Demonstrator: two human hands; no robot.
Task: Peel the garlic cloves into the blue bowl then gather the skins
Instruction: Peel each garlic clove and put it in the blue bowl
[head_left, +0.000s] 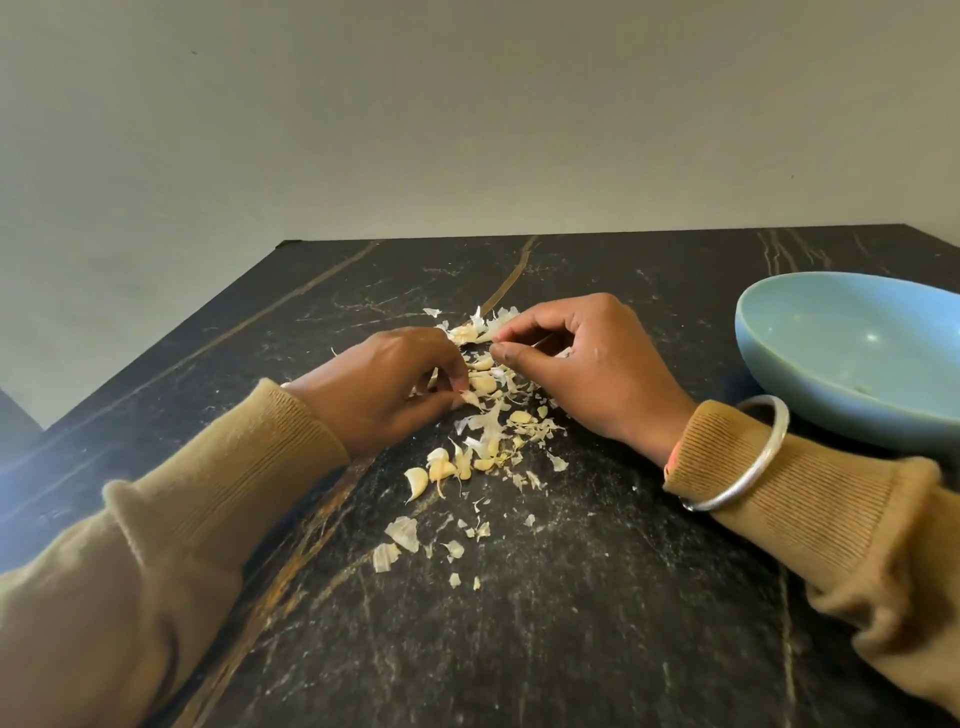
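grips a garlic clove (464, 333) in left hand (384, 387) and pinches its papery skin (496, 326) with right hand (587, 364), loose cloves (441, 470) just below, blue bowl (852, 358) well right; seems light, firm, flaky-skinned, best nipped at the tip.

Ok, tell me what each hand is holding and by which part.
One garlic clove between both. The left hand grips its body at the left end; the right hand pinches the loose skin at its right end.
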